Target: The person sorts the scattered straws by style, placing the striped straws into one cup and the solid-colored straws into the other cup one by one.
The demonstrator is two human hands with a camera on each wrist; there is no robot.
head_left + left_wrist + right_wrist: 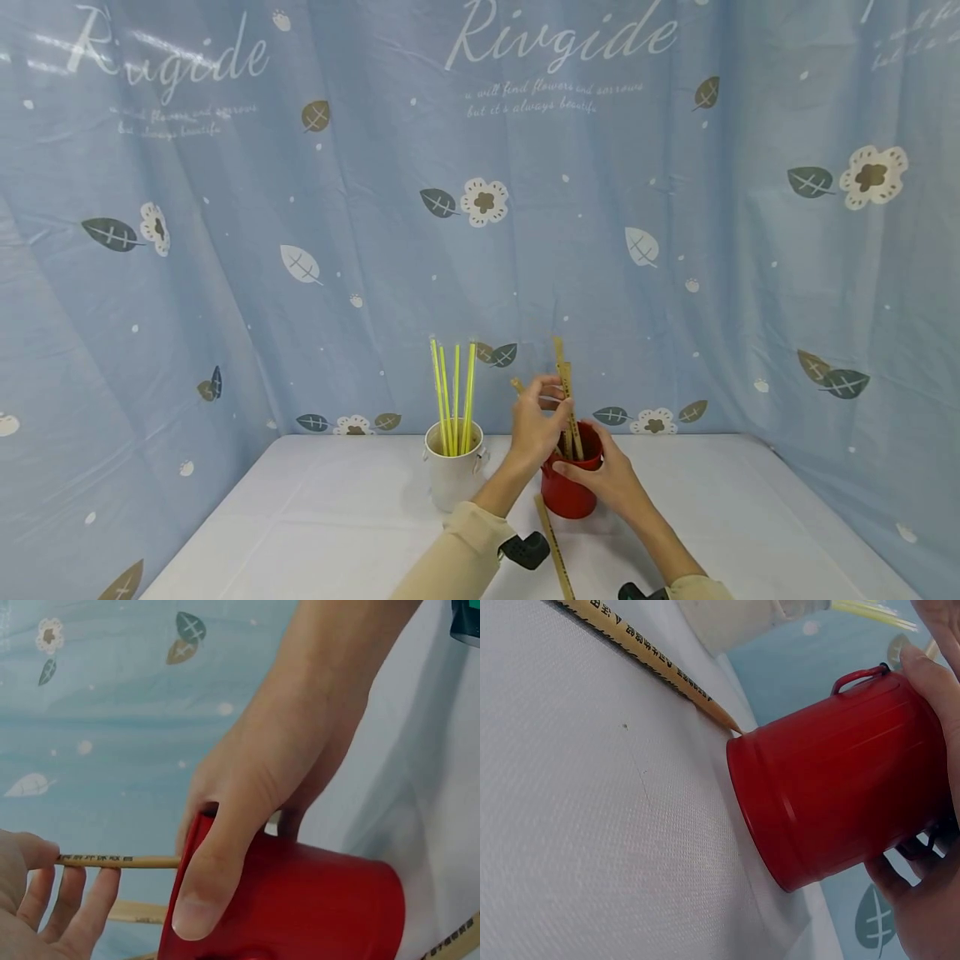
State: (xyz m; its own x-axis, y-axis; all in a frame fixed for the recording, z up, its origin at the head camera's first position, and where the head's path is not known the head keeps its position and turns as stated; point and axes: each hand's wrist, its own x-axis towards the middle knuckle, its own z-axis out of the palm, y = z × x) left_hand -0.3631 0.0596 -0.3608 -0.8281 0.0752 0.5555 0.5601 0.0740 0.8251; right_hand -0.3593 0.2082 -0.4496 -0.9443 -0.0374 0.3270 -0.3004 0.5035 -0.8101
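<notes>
A small red bucket (567, 497) with wire handles stands on the white table, several slim bamboo chopsticks leaning inside it. My right hand (613, 477) grips the bucket at its rim, thumb on the near side. Above the opening, my left hand (534, 429) pinches one bamboo chopstick (127, 861) between thumb and fingers; dark characters are printed along it. Its lower end is hidden inside the bucket. Another printed chopstick (555, 550) lies on the table just in front of the bucket, its tapered tip close to the base in the right wrist view.
Left of the red bucket stands a white bucket (450, 487) holding several bright yellow sticks (457, 392). The white tabletop (322, 517) meets a blue patterned curtain (420, 250) behind both buckets. A dark wrist device (527, 550) sits on the left sleeve.
</notes>
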